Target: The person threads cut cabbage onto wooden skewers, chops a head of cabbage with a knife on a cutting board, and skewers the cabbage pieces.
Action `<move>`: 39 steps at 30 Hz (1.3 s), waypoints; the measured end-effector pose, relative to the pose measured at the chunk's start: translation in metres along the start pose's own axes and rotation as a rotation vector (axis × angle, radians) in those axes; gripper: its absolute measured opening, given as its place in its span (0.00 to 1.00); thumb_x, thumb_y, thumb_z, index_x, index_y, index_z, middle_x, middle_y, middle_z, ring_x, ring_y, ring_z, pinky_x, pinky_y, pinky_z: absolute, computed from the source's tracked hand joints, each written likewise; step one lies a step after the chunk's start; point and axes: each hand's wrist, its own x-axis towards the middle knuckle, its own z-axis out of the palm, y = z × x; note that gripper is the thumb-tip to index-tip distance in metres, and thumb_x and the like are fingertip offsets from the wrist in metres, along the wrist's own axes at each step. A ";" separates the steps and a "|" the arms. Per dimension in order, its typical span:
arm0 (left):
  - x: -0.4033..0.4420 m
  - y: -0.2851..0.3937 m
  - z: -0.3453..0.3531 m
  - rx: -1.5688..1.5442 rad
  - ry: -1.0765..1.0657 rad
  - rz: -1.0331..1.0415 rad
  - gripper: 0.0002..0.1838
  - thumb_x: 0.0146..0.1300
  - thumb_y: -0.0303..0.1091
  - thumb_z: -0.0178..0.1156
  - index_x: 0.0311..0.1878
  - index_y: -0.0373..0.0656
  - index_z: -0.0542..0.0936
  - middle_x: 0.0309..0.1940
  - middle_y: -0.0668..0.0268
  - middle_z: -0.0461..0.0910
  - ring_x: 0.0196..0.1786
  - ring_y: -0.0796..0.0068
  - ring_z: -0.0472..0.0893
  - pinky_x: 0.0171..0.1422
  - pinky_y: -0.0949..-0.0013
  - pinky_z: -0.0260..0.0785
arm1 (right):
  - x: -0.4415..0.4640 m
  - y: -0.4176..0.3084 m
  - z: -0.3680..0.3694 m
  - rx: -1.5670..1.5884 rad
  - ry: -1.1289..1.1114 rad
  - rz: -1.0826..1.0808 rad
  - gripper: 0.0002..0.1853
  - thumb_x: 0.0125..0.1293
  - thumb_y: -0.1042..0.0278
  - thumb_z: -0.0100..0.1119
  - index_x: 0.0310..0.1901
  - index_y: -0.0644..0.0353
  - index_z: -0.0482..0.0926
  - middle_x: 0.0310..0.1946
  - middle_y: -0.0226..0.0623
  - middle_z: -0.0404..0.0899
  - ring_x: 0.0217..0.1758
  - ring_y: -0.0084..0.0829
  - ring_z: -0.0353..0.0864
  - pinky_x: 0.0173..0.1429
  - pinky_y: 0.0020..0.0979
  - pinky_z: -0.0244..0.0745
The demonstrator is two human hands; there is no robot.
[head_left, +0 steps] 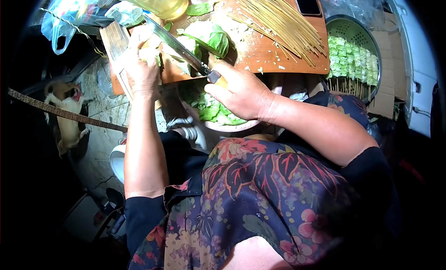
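My right hand [244, 91] is closed round the handle of a knife [179, 47], its long blade slanting up and left across the cutting board [253, 56]. My left hand [141, 68] is curled at the board's left side, beside a wooden slat-like piece [116, 40] and near the blade. Bright glare washes out its fingers, and what they hold cannot be made out. Cut cabbage [209, 38] lies just beyond the knife. Below the board's near edge, loose green leaves [216, 113] fill a basin [232, 128], partly covered by my right hand.
Many thin bamboo skewers [283, 26] lie on the board near a phone [307, 3]. A container of yellow liquid [162, 3] stands at the back. To the right, a green colander [341, 26] holds skewered cabbage [353, 61]. A small dog [67, 117] is on the floor at left.
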 end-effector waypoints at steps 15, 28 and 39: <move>-0.013 0.002 0.041 -1.166 -0.456 -0.821 0.17 0.58 0.33 0.66 0.49 0.43 0.76 0.35 0.70 0.78 0.36 0.76 0.76 0.44 0.60 0.75 | -0.004 -0.004 -0.008 0.063 0.039 0.099 0.19 0.62 0.57 0.56 0.42 0.67 0.70 0.29 0.56 0.78 0.37 0.56 0.80 0.44 0.46 0.75; -0.052 0.004 0.020 -0.991 -0.425 -0.798 0.17 0.62 0.41 0.63 0.44 0.38 0.74 0.30 0.64 0.79 0.25 0.75 0.79 0.29 0.70 0.76 | -0.013 -0.002 -0.010 -0.054 -0.043 0.146 0.20 0.64 0.57 0.57 0.50 0.63 0.72 0.36 0.51 0.79 0.41 0.48 0.80 0.47 0.39 0.74; -0.052 0.004 0.033 -0.311 -0.240 -0.326 0.25 0.56 0.37 0.65 0.56 0.40 0.72 0.34 0.52 0.82 0.34 0.63 0.83 0.43 0.64 0.75 | -0.018 0.001 0.001 -0.379 -0.175 0.176 0.21 0.64 0.57 0.55 0.46 0.68 0.67 0.29 0.55 0.79 0.36 0.55 0.80 0.41 0.48 0.75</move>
